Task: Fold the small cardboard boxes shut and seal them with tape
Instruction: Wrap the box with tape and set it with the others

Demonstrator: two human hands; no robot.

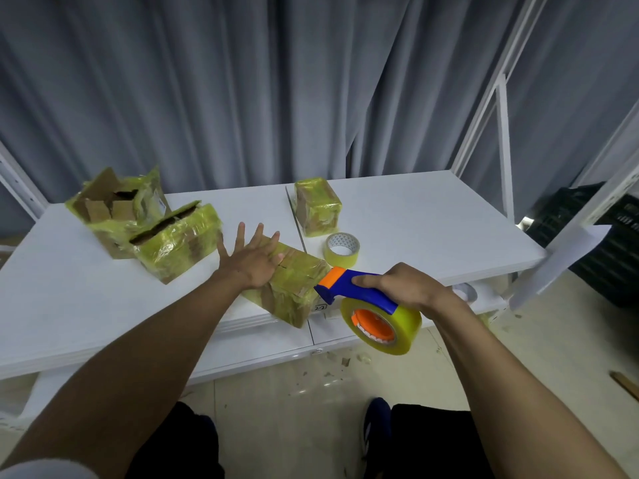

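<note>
A small cardboard box [294,288] wrapped in yellowish tape lies near the front edge of the white table [86,305]. My left hand [252,257] presses flat on its top with fingers spread. My right hand [404,288] grips the blue and orange tape dispenser [359,292], whose nose touches the box's right end. Its yellow tape roll [380,326] hangs over the table edge.
Two taped boxes with open tops, one [117,209] behind the other [176,240], stand at the left. A sealed box [316,205] and a loose tape roll [341,249] sit behind. A white metal frame [503,140] rises at right. Scraps litter the floor.
</note>
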